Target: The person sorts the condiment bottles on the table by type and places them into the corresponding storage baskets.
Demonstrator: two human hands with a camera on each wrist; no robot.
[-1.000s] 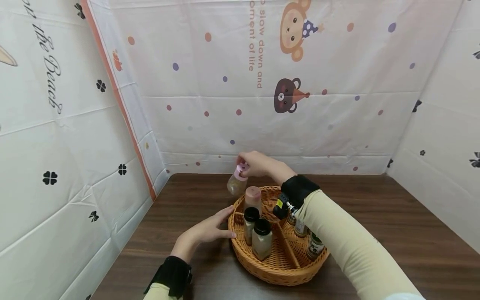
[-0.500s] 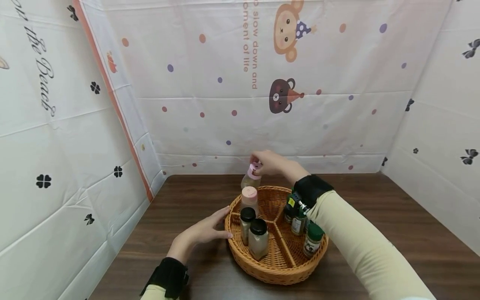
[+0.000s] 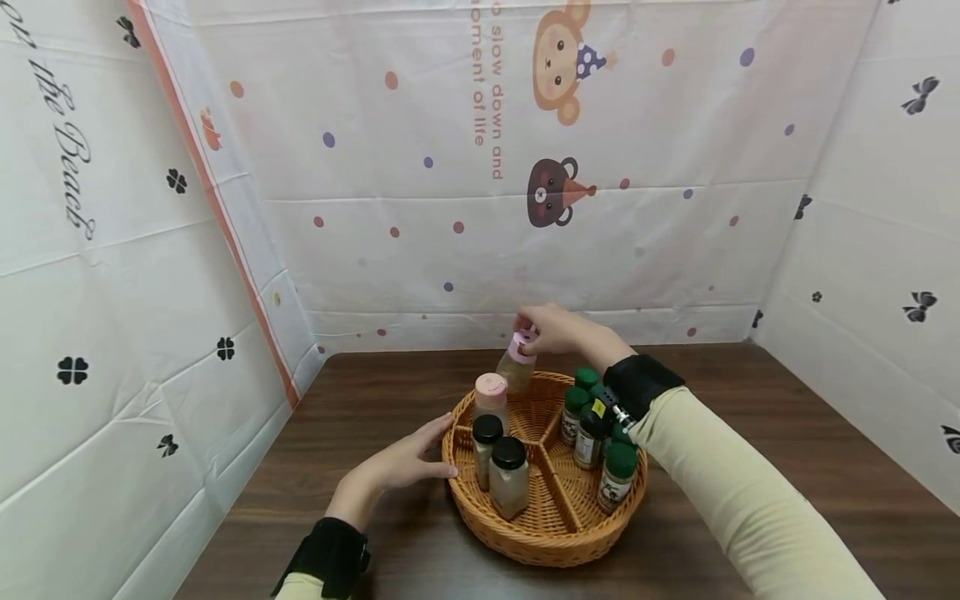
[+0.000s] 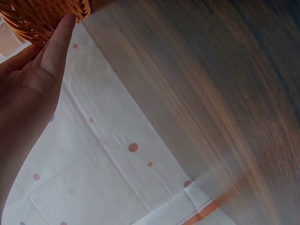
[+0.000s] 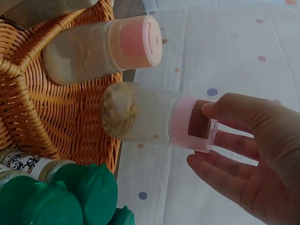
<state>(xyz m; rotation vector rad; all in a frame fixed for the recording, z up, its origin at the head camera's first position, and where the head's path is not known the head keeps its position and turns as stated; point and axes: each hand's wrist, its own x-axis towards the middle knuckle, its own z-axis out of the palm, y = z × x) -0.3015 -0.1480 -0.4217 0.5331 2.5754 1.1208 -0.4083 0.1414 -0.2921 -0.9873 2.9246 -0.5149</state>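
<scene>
My right hand (image 3: 551,327) pinches the pink cap of a clear seasoning shaker (image 5: 140,112), which hangs slightly tilted over the back rim of a round wicker basket (image 3: 551,552). Some yellowish granules show in the shaker's bottom in the right wrist view. Beside it in the basket stands another seasoning shaker with a peach-pink cap (image 3: 491,387). My left hand (image 3: 401,458) rests against the basket's left side, thumb and fingers spread along the rim. In the left wrist view its fingers (image 4: 58,47) lie against the woven wall.
Dividers (image 3: 555,483) split the basket into compartments. Two black-capped jars (image 3: 508,479) stand in the left one, near the pink-capped shaker. Several green-capped spice bottles (image 3: 617,477) fill the right one. A dark wooden table (image 3: 375,383) lies beneath, with printed white sheets (image 3: 397,275) behind and at both sides.
My right hand has carried the shaker rightward from behind the basket's left side to over its back compartment. The left hand has stayed on the rim. The head view has shifted slightly.
</scene>
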